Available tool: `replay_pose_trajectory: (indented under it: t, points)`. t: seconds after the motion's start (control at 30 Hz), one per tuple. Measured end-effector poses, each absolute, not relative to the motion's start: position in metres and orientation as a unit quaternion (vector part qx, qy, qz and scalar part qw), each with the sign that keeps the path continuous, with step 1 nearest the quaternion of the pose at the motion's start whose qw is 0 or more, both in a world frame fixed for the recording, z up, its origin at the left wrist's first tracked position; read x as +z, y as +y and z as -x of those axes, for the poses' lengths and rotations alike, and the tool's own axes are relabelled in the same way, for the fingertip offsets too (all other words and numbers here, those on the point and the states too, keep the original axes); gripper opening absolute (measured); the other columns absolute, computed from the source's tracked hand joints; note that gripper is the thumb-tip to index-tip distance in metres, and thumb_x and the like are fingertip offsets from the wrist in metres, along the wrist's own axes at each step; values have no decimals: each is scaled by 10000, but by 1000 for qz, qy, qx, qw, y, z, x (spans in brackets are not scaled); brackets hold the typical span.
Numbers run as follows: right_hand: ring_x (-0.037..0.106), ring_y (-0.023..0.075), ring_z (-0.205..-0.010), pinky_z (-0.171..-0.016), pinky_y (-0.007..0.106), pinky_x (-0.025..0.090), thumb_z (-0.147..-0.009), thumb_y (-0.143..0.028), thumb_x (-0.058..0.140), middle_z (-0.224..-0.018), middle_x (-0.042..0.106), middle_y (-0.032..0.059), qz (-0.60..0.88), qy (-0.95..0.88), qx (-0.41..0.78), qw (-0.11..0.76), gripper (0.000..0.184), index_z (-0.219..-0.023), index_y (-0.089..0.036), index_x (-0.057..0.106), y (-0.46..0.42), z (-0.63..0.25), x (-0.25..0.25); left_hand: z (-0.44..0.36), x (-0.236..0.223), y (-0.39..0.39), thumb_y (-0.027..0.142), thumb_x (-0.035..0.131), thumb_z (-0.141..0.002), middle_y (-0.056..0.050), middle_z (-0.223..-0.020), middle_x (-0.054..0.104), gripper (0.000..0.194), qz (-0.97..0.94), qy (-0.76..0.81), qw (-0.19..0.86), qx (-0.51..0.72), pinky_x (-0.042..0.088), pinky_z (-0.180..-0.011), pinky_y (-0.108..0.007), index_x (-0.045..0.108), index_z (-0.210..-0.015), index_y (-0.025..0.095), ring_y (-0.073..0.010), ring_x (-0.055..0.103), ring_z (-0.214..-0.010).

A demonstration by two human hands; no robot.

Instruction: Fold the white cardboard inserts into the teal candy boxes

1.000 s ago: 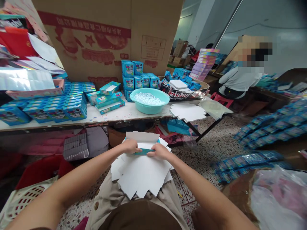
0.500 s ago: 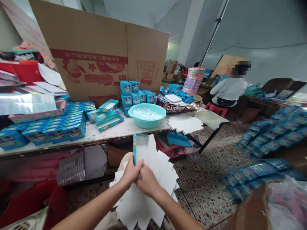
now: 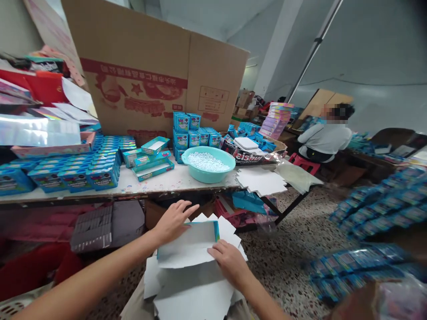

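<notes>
White paperboard box tray [image 3: 185, 245], blue printed rim along its far and right edges, sits on a loose pile of die-cut white card blanks [image 3: 193, 295] across the person's lap, bottom centre of frame. Left hand [image 3: 172, 221] lies over the tray's upper-left edge, fingers spread and pointing right, not gripping. Right hand [image 3: 229, 263] is flat on the lower-right corner, fingers across the card. Hands apart, tray between them, neither clamped on it.

Handling, my read: very light, thin and fairly stiff. Will crease at the folds and crush at the corners if pinched hard. Smooth card, so it may slide on the pile. Best hold is opposite long edges, thumb and fingers on the rim, not the loose flaps.

Around it: white-topped folding table [image 3: 160, 186] across mid-frame, with rows of blue printed boxes [image 3: 76, 178] at left and centre, a teal plastic basin [image 3: 207, 166] of white beads, and more white card blanks [image 3: 260, 181] towards the right end. Large cardboard carton [image 3: 140, 89] stands behind. Right of centre, a co-worker [image 3: 325, 138] sits on a red stool [image 3: 302, 162], facing away. Blue packs [image 3: 380, 206] at right, too blurred to read.
</notes>
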State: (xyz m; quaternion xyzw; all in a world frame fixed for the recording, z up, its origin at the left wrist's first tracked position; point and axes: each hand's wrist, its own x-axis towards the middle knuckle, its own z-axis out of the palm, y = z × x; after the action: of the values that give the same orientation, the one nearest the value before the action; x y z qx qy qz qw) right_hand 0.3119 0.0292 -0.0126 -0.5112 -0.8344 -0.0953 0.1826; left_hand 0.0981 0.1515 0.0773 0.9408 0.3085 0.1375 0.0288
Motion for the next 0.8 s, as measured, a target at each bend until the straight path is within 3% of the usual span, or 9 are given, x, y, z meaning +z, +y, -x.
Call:
replay_pose_trajectory:
  t: [0.07,0.17,0.3,0.4,0.5,0.7,0.8]
  points:
    - [571,196,-763,-625,300,418,-803,-71,587,-825,654,33,520,-819,-112,214,233,-995,-200,617,28,-313,-31,-91,75,127,319,560,-852,-104,-1202,563,402,-948,271,6,164,395,-953,-402,514,-1239,220,-252,485,-1135]
    - [571,215,-778,-653,325,416,-810,-45,520,-884,665,63,540,-790,-136,254,289,-1041,-194,608,23,-310,-43,-73,55,96,442,595,-821,-82,-1016,614,350,-959,260,6,116,427,-815,-369,580,-1063,190,-244,537,-954]
    - [581,227,-827,-786,368,401,-800,-49,481,-921,669,63,551,-780,-110,276,357,-1097,-214,594,17,-309,-42,-51,19,82,194,566,-851,-34,-881,628,35,-947,316,-8,54,400,-745,-311,600,-847,192,-189,546,-823]
    - [594,201,-846,-889,371,352,-831,-112,495,-927,676,35,524,-803,-54,280,277,-1052,-242,601,12,-313,-37,-43,5,82,156,537,-864,-18,-877,625,93,-941,333,6,69,377,-739,-301,614,-853,206,-178,543,-826]
    - [603,172,-827,-872,348,334,-891,-184,477,-919,685,19,505,-815,-23,283,173,-976,-247,614,10,-316,-33,-41,8,82,223,516,-894,-9,-888,625,115,-938,330,41,104,359,-743,-294,631,-895,226,-162,548,-837]
    - [602,157,-802,-805,319,327,-956,-249,361,-832,683,24,572,-765,69,290,296,-857,-214,638,21,-318,-25,-55,21,93,255,395,-947,14,-743,628,268,-918,352,36,179,309,-954,-381,635,-831,228,-136,568,-736]
    - [596,176,-759,-802,323,366,-915,-348,431,-794,690,33,616,-711,104,324,267,-955,-214,658,32,-319,-23,-67,23,106,252,457,-917,14,-707,652,172,-903,390,35,177,336,-955,-398,595,-1012,212,-146,587,-698]
